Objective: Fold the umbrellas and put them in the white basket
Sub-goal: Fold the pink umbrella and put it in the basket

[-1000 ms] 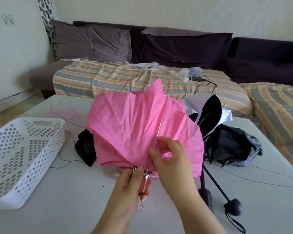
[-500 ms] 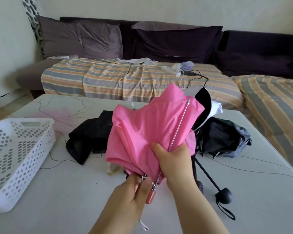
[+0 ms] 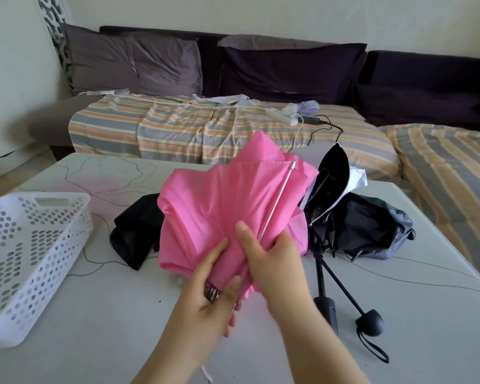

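Note:
A pink umbrella (image 3: pixel 222 206) is half collapsed above the table, its canopy bunched and one silver rib running up its right side. My left hand (image 3: pixel 211 295) grips its lower end, where the rib tips gather; the handle is hidden under my fingers. My right hand (image 3: pixel 272 259) holds the gathered pink cloth and the rib just above. The white perforated basket (image 3: pixel 25 259) stands empty at the left edge. A black umbrella (image 3: pixel 135 231) lies behind the pink one. Another black and white umbrella (image 3: pixel 358 225) lies to the right, its handles (image 3: pixel 369 322) pointing toward me.
The pale table (image 3: pixel 122 328) carries thin dark line markings. Behind it stands a dark sofa (image 3: pixel 288 67) with a striped cover (image 3: pixel 178 126), a power strip (image 3: pixel 281 116) and cables. A second striped cushion (image 3: pixel 449 162) lies at the right.
The pink canopy has been drawn in from a wide fan to a narrower bundle. My left hand moved up from the handle onto the rib tips; my right hand closed over the cloth.

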A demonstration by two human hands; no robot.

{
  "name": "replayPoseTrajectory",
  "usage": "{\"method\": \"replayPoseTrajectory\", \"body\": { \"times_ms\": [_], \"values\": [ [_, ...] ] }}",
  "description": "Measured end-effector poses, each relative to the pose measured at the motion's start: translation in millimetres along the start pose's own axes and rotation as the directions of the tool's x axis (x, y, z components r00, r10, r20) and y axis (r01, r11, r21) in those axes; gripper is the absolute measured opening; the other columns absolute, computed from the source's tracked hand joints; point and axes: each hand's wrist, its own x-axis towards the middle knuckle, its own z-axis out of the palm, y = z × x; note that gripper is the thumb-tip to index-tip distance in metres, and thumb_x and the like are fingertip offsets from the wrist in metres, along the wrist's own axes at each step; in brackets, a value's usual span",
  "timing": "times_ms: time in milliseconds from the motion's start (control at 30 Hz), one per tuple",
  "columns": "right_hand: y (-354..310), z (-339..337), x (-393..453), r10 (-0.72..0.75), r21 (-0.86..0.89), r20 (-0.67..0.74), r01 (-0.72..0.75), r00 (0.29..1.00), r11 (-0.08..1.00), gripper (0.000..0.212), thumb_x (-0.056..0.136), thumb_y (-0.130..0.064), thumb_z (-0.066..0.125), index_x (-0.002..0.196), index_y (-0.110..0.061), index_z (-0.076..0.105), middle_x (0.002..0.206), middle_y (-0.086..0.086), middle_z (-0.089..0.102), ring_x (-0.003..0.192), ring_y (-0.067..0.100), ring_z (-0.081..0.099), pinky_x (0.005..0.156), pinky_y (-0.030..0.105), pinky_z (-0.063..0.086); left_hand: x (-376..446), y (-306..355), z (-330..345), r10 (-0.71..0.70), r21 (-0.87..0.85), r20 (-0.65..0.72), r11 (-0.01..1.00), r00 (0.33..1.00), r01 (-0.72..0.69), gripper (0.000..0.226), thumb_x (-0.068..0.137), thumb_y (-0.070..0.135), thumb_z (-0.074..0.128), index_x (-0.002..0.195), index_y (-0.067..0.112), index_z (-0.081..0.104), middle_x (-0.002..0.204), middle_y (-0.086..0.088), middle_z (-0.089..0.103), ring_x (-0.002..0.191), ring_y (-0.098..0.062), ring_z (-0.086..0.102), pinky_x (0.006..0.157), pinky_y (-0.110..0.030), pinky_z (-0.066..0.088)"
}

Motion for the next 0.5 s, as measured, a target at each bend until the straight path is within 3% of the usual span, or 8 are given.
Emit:
{"method": "replayPoseTrajectory", "body": {
  "times_ms": [67,167,233,300,367,433,500],
  "values": [
    [-5.8,-17.5,9.7,-0.066,-0.068,-0.100,0.059,0.993,0.996,0.041,0.084,-0.057,0.056,0.090,-0.017,0.060,0.078,-0.003,0.065,0.071,0.013,0.064,0.073,0.035,0.055,-1.3,4.9,-3.4,-0.025,-0.067,-0.015,0.997,1.000,0.023,0.050,0.074,0.037,0.062,0.121,0.051,0.052,0.060,-0.006,0.065,0.050,-0.014,0.058,0.047,-0.025,0.048],
    [-10.9,-46.5,24.3,-0.238,-0.121,-0.301,0.211,0.924,0.970,0.041,0.091,-0.046,0.052,0.126,-0.025,0.051,0.107,0.000,0.060,0.093,0.015,0.059,0.084,0.033,0.048,-2.6,7.0,-10.4,-0.053,-0.111,-0.006,0.992,0.999,0.052,0.052,0.071,0.029,0.063,0.120,0.045,0.054,0.053,0.005,0.062,0.049,-0.006,0.059,0.046,-0.019,0.047],
    [-11.0,-57.3,30.9,-0.316,-0.191,-0.236,0.275,0.919,0.942,0.049,0.095,-0.038,0.050,0.142,-0.031,0.038,0.131,-0.004,0.052,0.120,0.016,0.048,0.101,0.036,0.040,-3.4,4.6,-15.5,-0.060,-0.133,0.040,0.989,0.997,0.065,0.054,0.073,0.033,0.070,0.123,0.047,0.055,0.050,-0.005,0.054,0.046,-0.019,0.054,0.043,-0.029,0.046],
    [-11.5,-62.4,35.0,-0.321,-0.201,-0.147,0.289,0.936,0.936,0.051,0.098,-0.038,0.046,0.146,-0.034,0.031,0.137,-0.013,0.046,0.131,0.012,0.039,0.109,0.036,0.033,-4.6,0.8,-21.2,-0.050,-0.093,0.089,0.994,0.995,0.059,0.054,0.076,0.040,0.076,0.126,0.047,0.054,0.056,-0.006,0.054,0.050,-0.019,0.054,0.047,-0.032,0.047],
    [-12.9,-67.3,40.0,-0.247,-0.125,-0.118,0.232,0.962,0.964,0.045,0.098,-0.041,0.044,0.141,-0.032,0.040,0.117,-0.019,0.056,0.115,0.006,0.052,0.096,0.026,0.042,-7.0,-1.2,-26.0,-0.053,-0.036,0.112,0.998,0.992,0.058,0.053,0.076,0.042,0.074,0.125,0.048,0.055,0.059,-0.009,0.055,0.051,-0.019,0.054,0.048,-0.032,0.048],
    [-11.6,-70.5,45.2,-0.192,-0.083,-0.131,0.182,0.973,0.980,0.039,0.096,-0.043,0.047,0.118,-0.013,0.060,0.083,-0.013,0.057,0.081,0.005,0.057,0.068,0.015,0.041,-9.4,-3.0,-27.2,-0.031,0.029,0.135,0.999,0.990,0.028,0.058,0.068,0.056,0.074,0.122,0.054,0.053,0.062,-0.005,0.060,0.051,-0.019,0.055,0.049,-0.032,0.050],
    [-7.4,-71.5,49.1,-0.192,-0.105,-0.142,0.178,0.971,0.978,0.050,0.093,-0.046,0.053,0.096,0.004,0.061,0.069,-0.001,0.050,0.065,0.011,0.047,0.059,0.024,0.037,-11.8,-3.3,-25.0,0.017,0.101,0.125,0.994,0.992,-0.029,0.065,0.054,0.070,0.072,0.116,0.063,0.052,0.077,0.014,0.069,0.059,-0.007,0.062,0.056,-0.020,0.053]
  ]
}}
